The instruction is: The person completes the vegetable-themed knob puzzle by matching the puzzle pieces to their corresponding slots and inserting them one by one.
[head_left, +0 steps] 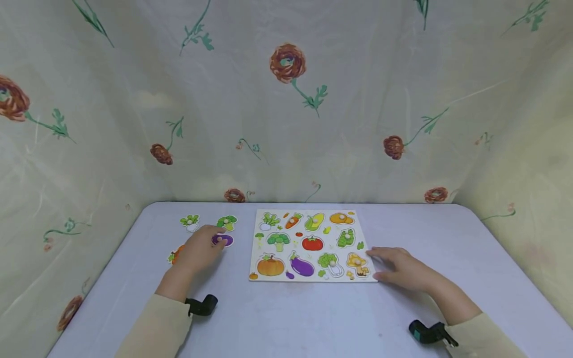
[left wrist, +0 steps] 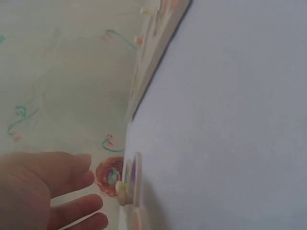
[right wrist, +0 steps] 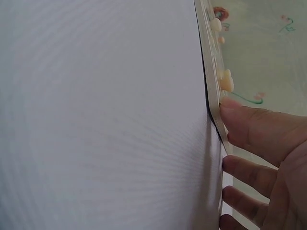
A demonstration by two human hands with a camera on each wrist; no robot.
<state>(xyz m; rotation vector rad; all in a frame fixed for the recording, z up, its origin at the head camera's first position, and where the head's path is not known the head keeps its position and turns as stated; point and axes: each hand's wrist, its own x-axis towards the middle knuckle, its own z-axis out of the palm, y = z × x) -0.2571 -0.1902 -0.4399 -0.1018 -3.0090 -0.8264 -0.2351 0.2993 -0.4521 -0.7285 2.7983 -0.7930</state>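
Note:
My left hand hovers over the loose puzzle pieces, its fingers loosely bent near the purple eggplant piece. In the left wrist view the fingers are apart from the knobbed piece and grip nothing. A broccoli piece and a white radish piece lie just beyond, while an orange piece is partly hidden by the hand. My right hand rests at the right edge of the vegetable puzzle board, thumb by the near corner and extended fingers touching its side.
The board carries vegetable pictures and several knobbed pieces, such as the corn and mushrooms. It lies on a white table. A flowered curtain stands behind and at both sides. Black wrist cameras are strapped to both wrists.

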